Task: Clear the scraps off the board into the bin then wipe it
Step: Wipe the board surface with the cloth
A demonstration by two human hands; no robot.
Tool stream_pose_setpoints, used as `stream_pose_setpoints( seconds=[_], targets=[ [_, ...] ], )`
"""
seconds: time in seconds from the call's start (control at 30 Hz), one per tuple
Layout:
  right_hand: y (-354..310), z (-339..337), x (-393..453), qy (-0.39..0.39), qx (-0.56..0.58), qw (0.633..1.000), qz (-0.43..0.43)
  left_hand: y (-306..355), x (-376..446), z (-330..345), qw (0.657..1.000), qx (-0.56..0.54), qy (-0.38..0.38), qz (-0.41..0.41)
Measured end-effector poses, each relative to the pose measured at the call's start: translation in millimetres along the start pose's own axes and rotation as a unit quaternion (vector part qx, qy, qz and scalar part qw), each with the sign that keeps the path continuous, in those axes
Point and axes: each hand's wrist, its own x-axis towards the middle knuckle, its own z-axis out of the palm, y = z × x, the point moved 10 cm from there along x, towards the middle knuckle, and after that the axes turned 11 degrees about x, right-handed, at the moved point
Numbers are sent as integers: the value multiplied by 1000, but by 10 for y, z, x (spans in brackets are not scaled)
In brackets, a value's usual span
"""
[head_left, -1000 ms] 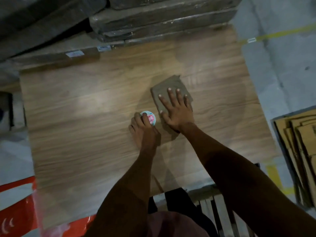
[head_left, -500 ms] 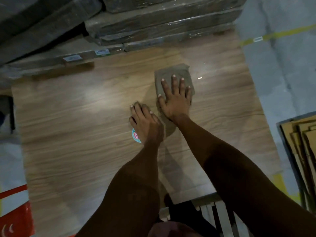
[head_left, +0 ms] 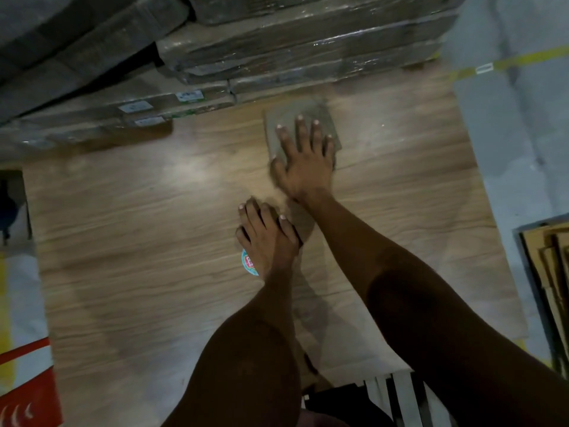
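R hand flat, fingers spread, pressing cloth on board; L hand flat on board.

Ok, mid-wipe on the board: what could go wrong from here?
1. The right hand presses the cloth flat near the wrapped stack; another push may jam it there.
2. The left hand partly covers the sticker, so that patch of board may go unwiped.
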Motion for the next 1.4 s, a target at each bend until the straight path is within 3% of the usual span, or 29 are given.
stream_pose_setpoints(
  seconds=[0.17,0.23,0.37,0.43,0.57,0.63,0.83,1.0,1.1,1.2,1.4],
  targets=[
    [419,-180,248,30,44,983,177,24,-31,-10,1000,-15,-4,-4],
    [253,-112,255,6,30,991,131,0,-20,15,1000,-16,-7,-9],
    [35,-22,227,-63,-12,994,-86,-4,-21,29,1000,-6,-17,-7],
    [299,-142,318,-47,-20,997,-64,-3,-27,42,1000,-1,-23,-7],
    [985,-497,418,26,14,993,117,-9,-25,56,1000,5,-21,-4],
    [1019,-499,373,27,13,989,143,-23,-16,68,1000,7,-22,-8],
    [736,-390,261,-43,-26,996,-70,65,-32,93,996,47,-69,42],
    [1070,-569,263,21,-6,998,60,182,-27,114,988,71,-86,110],
    [1052,-594,256,19,4,998,57,272,119,65,989,82,-74,99],
    [1085,-598,263,17,-2,998,57,450,285,27,998,30,-59,-10],
    [1001,-536,209,-3,-15,1000,18,654,245,106,999,29,-40,6]
  ],
)
